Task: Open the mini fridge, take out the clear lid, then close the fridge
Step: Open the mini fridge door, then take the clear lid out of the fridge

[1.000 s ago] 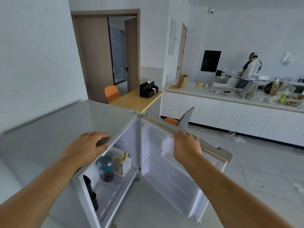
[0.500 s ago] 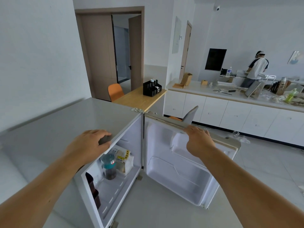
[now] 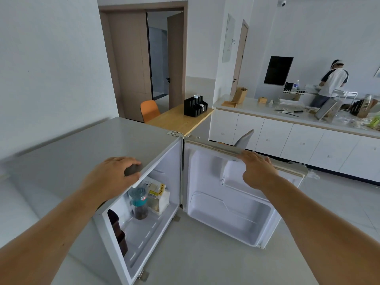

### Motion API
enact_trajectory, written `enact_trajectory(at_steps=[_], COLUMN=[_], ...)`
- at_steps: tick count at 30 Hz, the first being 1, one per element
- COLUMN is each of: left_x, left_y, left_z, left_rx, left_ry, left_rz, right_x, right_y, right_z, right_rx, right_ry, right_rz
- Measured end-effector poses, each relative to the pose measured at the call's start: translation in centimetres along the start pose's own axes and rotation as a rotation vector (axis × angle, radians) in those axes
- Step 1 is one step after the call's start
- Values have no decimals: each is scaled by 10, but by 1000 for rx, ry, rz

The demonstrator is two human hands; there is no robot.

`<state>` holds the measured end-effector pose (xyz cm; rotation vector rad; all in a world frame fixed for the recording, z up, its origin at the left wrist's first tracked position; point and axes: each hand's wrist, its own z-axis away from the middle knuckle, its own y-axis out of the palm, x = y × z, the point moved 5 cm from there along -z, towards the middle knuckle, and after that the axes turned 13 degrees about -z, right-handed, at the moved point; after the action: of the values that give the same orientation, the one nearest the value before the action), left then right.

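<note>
The grey mini fridge [image 3: 67, 153] stands below me with its door [image 3: 230, 204] swung wide to the right. My left hand [image 3: 112, 177] rests on the front edge of the fridge top, fingers curled over it. My right hand [image 3: 257, 171] grips the top edge of the open door. Inside on the shelf stand a jar with a teal band [image 3: 138, 202], a food packet with a yellow label [image 3: 159, 196] and dark containers [image 3: 117, 229] at the left. I cannot make out a clear lid in the fridge.
A wooden table [image 3: 176, 120] with a black organiser [image 3: 194, 106] and an orange chair [image 3: 149, 110] stand beyond the fridge. A long white counter [image 3: 287, 128] runs at the right, where a person [image 3: 331, 83] stands facing away. A grey chair back [image 3: 244, 138] rises behind the door.
The fridge door has swung further open to the right with my right hand on its top edge. My left hand has stayed on the fridge top.
</note>
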<state>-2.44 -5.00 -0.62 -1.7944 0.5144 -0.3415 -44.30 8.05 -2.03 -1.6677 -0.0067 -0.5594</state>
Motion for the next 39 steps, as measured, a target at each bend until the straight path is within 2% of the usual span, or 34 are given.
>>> enact_trajectory(at_steps=[6,8,11,14,16,18,21,26,30,35,39], left_x=[-4,-14,-42,-83,-108,-120,-120,-99,-77,-74,-69], left_y=[-1,-3,-1,9,32,69,133,230,297,357,384], left_z=[6,14,38,74,98,116,126,92,59,18,-1], left_rx=[9,5,38,-89,-59,72,217,321,279,252,159], left_ry=[-38,-67,-62,30,18,-115,-371,-582,-864,-1218,-1326], left_rz=[25,-15,-149,-125,-2,122,402,700,1003,1587,1749], right_x=[-1,-1,11,40,61,79,96,98,97,113,123], right_y=[1,1,7,34,58,85,131,219,275,338,375], right_z=[3,11,29,47,57,65,67,34,-24,-98,-135], right_rx=[25,-20,-169,-122,-41,57,231,383,374,209,165], right_ry=[-37,-67,-200,-348,-424,-438,-315,-93,43,46,45], right_rz=[78,56,-62,-138,-173,-245,-363,-455,-588,-685,-757])
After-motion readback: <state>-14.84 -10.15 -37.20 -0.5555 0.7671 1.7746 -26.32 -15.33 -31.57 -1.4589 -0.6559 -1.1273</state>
